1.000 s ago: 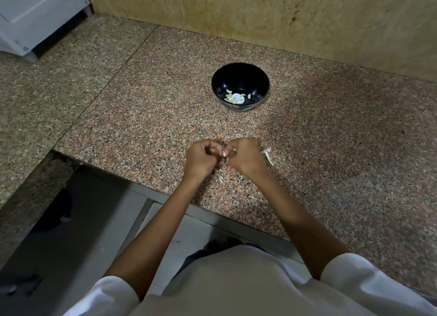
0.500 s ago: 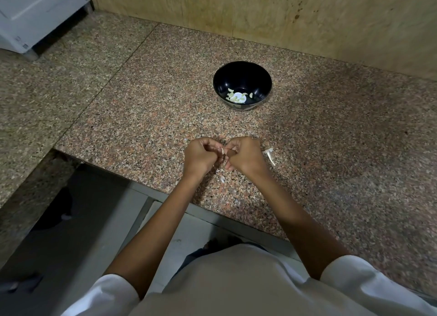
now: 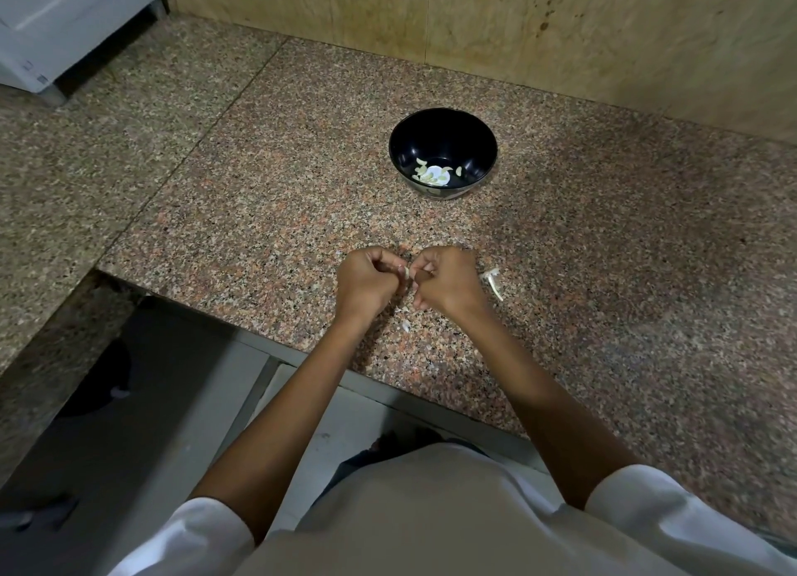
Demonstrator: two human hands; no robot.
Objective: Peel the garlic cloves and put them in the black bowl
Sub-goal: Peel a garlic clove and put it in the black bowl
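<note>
Pinching one small pale garlic clove (image 3: 406,272) between them, the left hand (image 3: 366,280) and right hand (image 3: 446,280) have fingers (image 3: 379,257) curled tight on it, on the near side of the round black bowl (image 3: 474,144) and well apart from it. Judged nearer the bowl: the right hand, directly in line. Curled fingers hide the clove's long axis and remaining skin.

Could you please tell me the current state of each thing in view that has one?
Round black bowl, upright on the speckled granite counter, holding several peeled cloves.
Small pale garlic clove, pinched between both hands, mostly hidden; peeling progress unclear.
Left hand, curled, pinching the clove.
Right hand, curled, pinching the clove.
White papery garlic skin, loose on the counter, right of the right hand.
</note>
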